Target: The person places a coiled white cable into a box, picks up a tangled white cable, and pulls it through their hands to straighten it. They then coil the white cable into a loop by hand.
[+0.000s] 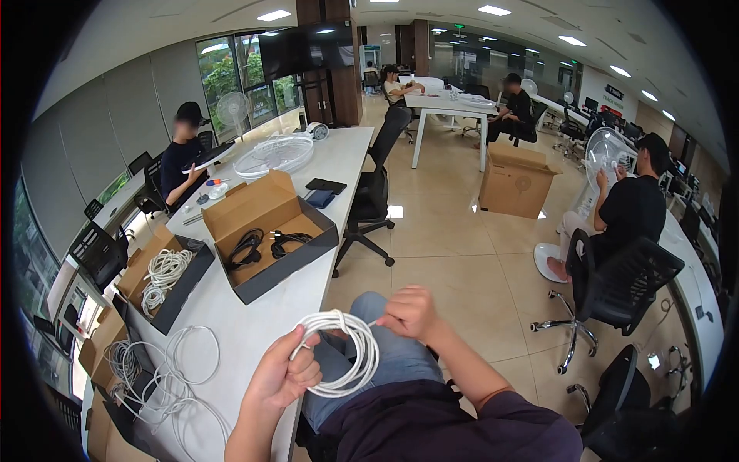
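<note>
A white cable wound into a coil [369, 356] hangs above my lap. My left hand [285, 369] is closed round the coil's left side. At the coil's upper right, my right hand [409, 314] is closed in a pinch on a short stretch of the same cable. A strand crosses over the top of the coil. To the left on the white table [239, 346] lies a loose tangle of white cable [175, 377], running toward the near edge.
An open box [285, 276] holds black cables [248, 246]. Beside it, another box [188, 289] holds coiled white cables [167, 268]. A third box [96, 358] stands nearer. Office chairs [373, 204], a cardboard carton [517, 185], fan parts [273, 156] and several seated people are around.
</note>
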Available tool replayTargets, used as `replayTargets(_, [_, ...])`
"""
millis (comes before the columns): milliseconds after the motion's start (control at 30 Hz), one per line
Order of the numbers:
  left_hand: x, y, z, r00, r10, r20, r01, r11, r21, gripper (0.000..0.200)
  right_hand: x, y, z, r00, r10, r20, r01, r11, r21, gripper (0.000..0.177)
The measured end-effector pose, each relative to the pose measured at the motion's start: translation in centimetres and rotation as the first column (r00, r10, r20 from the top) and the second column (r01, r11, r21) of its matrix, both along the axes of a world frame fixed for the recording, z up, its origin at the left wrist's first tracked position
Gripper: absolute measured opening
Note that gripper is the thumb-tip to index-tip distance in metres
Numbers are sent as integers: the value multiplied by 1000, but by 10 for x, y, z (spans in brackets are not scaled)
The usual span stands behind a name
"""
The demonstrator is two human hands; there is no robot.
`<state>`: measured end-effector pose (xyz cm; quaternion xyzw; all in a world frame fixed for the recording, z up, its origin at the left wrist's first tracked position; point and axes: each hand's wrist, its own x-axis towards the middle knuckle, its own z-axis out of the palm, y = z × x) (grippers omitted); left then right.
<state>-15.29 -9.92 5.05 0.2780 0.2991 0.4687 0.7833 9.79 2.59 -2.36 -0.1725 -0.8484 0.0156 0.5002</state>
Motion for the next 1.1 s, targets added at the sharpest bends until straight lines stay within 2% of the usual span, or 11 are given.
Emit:
replayTargets(67, [1, -7, 4, 1000, -17, 23, 18, 999, -47, 33, 17, -10, 16, 983, -147, 107, 128, 978, 166, 43])
replayTargets(167, [7, -6, 6, 997, 9, -79, -6, 999, 41, 36, 34, -30, 46, 978, -154, 142, 136, 982, 129, 39])
replayTargets(267, [14, -1, 3, 968, 131, -212, -79, 968, 238, 36, 32, -28, 40, 999, 0, 48, 12, 968, -250, 35])
replayTargets(300, [15, 0, 2, 949, 195, -249, -111, 942, 316, 36, 29, -32, 40, 998, 27, 59, -3, 929, -369, 32])
replayTargets(367, [16, 1, 0, 923, 280, -266, -187, 926, 327, 35, 21, -43, 43, 993, 95, 64, -40, 811, -583, 26])
replayTargets(500, [13, 1, -11, 789, 471, -394, -248, 832, 496, 36, 7, -56, 48, 955, 294, 29, -158, 591, -791, 20])
replayTargets(567, [13, -1, -10, 786, 483, -386, -245, 817, 522, 35, 3, -58, 48, 928, 371, -27, -208, 456, -865, 19])
replayTargets(667, [14, -5, -9, 767, 499, -404, -219, 795, 566, 34, 3, -58, 47, 885, 446, -131, -331, 407, -851, 18])
replayTargets(833, [23, -12, -8, 679, 532, -506, -110, 755, 646, 40, 18, -55, 54, 632, 771, -78, -407, 246, -880, 18])
replayTargets(967, [26, -14, -5, 732, 511, -451, -120, 748, 653, 40, 16, -50, 39, 538, 793, -286, -541, 65, -838, 26])
replayTargets(1100, [27, -15, -6, 840, 425, -337, -144, 774, 617, 39, 4, -43, 21, 274, 834, -480, -740, -136, -659, 36])
